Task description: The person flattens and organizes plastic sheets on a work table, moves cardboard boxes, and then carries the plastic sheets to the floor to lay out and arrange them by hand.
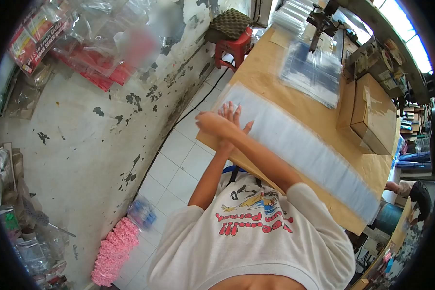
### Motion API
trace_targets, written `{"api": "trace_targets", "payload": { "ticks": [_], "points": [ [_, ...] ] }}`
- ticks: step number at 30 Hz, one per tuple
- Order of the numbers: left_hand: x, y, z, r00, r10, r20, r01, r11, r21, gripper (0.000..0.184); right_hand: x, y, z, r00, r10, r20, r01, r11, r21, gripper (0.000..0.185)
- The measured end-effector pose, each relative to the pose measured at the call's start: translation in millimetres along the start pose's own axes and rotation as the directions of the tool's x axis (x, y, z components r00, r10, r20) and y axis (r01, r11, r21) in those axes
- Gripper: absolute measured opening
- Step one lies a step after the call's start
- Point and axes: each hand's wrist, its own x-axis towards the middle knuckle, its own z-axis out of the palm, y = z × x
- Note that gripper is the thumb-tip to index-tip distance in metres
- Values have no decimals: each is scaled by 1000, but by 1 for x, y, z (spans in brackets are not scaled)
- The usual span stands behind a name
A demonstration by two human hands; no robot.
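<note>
A long strip of clear plastic film (295, 135) lies along the near side of the brown table (295, 108). My left hand (234, 117) rests on the left end of the film with its fingers spread. My right forearm crosses over my left wrist, and my right hand (210, 123) is bent down past the table's left corner, beside the film's end. Its fingers are smeared and partly turned away, so I cannot make out whether they hold anything.
A stack of clear plastic sheets (310, 72) lies under a dark metal machine arm (319, 29). A cardboard box (372, 116) stands at the right. A red stool (234, 48) is by the wall, a pink bundle (116, 251) on the floor. Another person (415, 193) bends at far right.
</note>
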Motion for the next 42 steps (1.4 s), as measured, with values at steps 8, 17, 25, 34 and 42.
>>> {"api": "trace_targets", "payload": {
  "ticks": [8,17,25,34,42],
  "points": [
    [1,6,3,995,-99,23,99,995,21,70,55,-44,66,891,423,163,-218,716,-663,50],
    [2,7,0,993,-122,2,122,992,36,71,72,-59,44,955,226,-193,-295,794,-531,66],
    [-1,8,-3,994,-102,27,105,977,-187,68,-52,-6,-61,705,208,-678,-117,977,178,69],
    [0,11,11,994,-74,83,66,994,92,69,-234,128,-97,343,487,-803,-345,861,375,66],
    [-1,16,19,1000,3,28,-11,959,284,63,-454,188,-191,91,636,-766,-283,754,592,59]
  ]
}}
